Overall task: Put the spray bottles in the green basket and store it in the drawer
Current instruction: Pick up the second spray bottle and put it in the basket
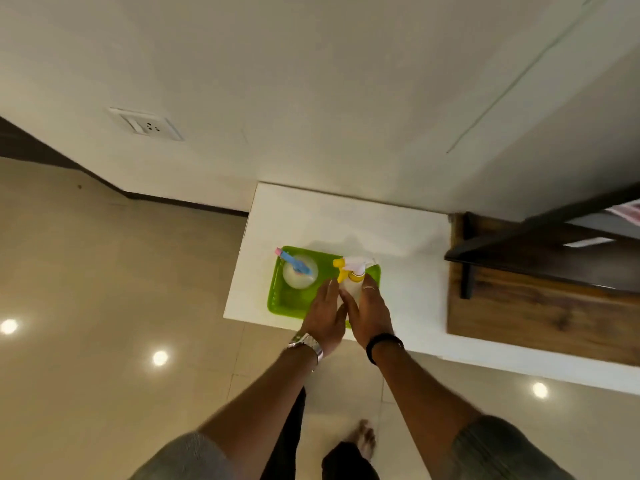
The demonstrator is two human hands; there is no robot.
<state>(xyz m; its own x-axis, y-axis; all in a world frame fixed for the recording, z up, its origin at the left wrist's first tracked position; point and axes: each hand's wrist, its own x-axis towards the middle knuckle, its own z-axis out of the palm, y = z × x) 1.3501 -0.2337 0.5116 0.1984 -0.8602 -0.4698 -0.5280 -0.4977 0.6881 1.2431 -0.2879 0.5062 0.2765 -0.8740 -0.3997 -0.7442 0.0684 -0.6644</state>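
Observation:
A green basket [282, 299] sits on the white counter [311, 216] near its front left corner. Inside it, on the left, stands a clear spray bottle with a blue and pink nozzle [298, 273]. A second bottle with a yellow and white nozzle [351, 271] is upright over the basket's right half. My right hand [369, 315] is wrapped around its body from the right. My left hand [325, 315] rests against the same bottle from the left, fingers extended. The lower part of that bottle is hidden by my hands.
A dark wooden shelf unit [540, 292] adjoins the counter on the right. A white wall with a socket [147, 124] rises behind. Glossy beige floor tiles [104, 271] lie to the left and below, where my bare foot [363, 441] stands.

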